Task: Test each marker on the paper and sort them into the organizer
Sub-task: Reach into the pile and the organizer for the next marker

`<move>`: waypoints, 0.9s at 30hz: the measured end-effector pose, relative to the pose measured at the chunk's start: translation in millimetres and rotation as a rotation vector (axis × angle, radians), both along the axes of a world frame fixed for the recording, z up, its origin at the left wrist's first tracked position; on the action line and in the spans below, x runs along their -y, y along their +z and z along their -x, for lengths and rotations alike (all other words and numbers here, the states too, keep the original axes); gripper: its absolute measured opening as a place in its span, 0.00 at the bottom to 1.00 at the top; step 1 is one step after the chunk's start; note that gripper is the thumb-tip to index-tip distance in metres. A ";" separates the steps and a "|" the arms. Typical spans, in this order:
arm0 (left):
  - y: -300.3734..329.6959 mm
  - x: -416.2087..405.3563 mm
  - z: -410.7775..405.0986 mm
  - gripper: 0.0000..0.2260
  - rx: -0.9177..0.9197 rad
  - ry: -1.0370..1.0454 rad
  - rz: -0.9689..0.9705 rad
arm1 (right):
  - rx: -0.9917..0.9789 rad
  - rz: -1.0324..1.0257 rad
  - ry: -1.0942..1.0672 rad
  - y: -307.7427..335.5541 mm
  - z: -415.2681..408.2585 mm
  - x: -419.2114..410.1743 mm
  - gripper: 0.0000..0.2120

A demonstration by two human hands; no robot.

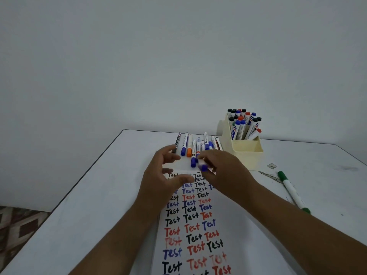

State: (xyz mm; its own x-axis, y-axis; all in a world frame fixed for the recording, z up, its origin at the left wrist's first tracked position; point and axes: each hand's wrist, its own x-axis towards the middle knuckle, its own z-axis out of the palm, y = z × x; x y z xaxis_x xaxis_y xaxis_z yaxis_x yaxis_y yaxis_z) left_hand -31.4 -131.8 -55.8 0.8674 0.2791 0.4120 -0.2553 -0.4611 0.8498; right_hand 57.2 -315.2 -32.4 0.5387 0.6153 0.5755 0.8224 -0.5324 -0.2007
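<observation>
- Right hand [222, 171] pinches one blue-capped marker [203, 165] above the paper's [194, 231] far end.
- Left hand [164, 175] hovers beside it, fingers loosely spread, holding nothing.
- About ten loose markers [195, 144] lie in a row beyond the paper.
- One cream organizer [244, 151], rear compartment full of markers, stands right of the row.
- One green marker [292, 191] lies apart at the right on the table [89, 205].

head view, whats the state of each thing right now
right hand: grips a blue-capped marker, cap on
left hand: open over the paper
paper: covered with "Test" writing
organizer: rear compartment full, front looks empty
row of markers: lying capped
green marker: lying apart, capped
</observation>
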 end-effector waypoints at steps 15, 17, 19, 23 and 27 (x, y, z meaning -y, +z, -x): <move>-3.7 11.4 -1.2 0.19 -0.031 -0.094 -0.427 | -0.766 -0.687 0.090 -7.0 37.9 14.7 0.09; -4.3 14.1 -0.9 0.19 -0.026 -0.122 -0.452 | -0.817 -0.704 0.087 -10.6 37.3 14.5 0.09; -5.2 15.5 -1.7 0.17 -0.042 -0.146 -0.493 | -0.860 -0.692 0.100 -14.2 37.1 14.9 0.09; -5.3 15.7 -3.1 0.11 -0.104 -0.167 -0.517 | -0.996 -0.793 0.152 -16.5 40.4 17.7 0.07; -5.2 15.6 -3.0 0.13 -0.144 -0.197 -0.514 | -1.027 -0.794 0.119 -16.2 40.6 17.9 0.08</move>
